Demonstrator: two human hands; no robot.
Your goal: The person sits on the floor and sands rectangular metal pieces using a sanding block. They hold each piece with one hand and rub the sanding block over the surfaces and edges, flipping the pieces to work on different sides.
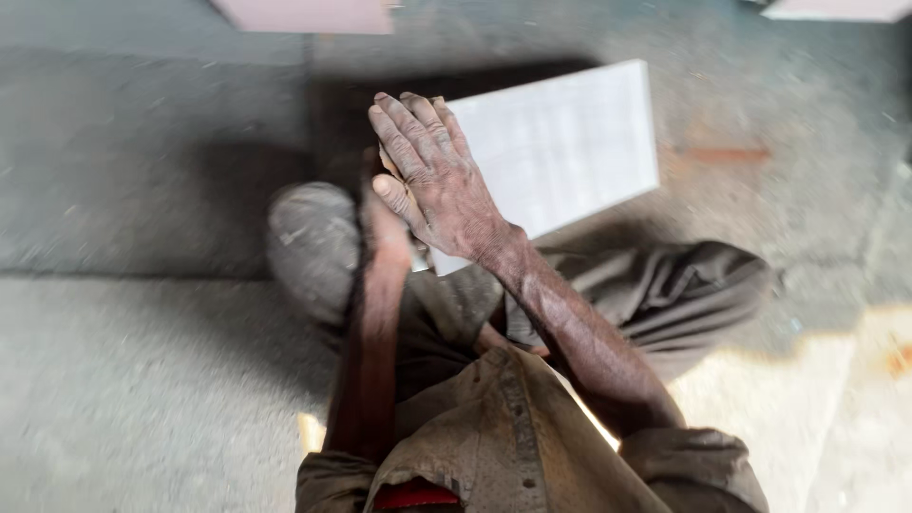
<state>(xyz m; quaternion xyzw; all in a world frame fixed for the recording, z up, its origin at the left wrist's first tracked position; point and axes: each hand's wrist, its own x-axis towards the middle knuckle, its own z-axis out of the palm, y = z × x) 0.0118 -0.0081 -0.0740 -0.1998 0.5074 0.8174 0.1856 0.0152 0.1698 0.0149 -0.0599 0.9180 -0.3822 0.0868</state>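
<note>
A white rectangular tile [570, 142] lies tilted on the grey concrete floor in front of my knees. My right hand [432, 176] rests flat over the tile's left edge, its dusty fingers straight, close together and pointing up and left. My left forearm runs straight up beneath it. My left hand [378, 217] is almost wholly hidden under the right one at that same edge, so its grip does not show. The whole view is blurred by motion.
My bent knees in grey trousers sit at left [309, 237] and right [665, 285] of my arms. A pinkish slab [304, 14] lies at the top edge and a pale one [836, 9] at the top right. Sunlight falls on the floor [807, 408] at lower right.
</note>
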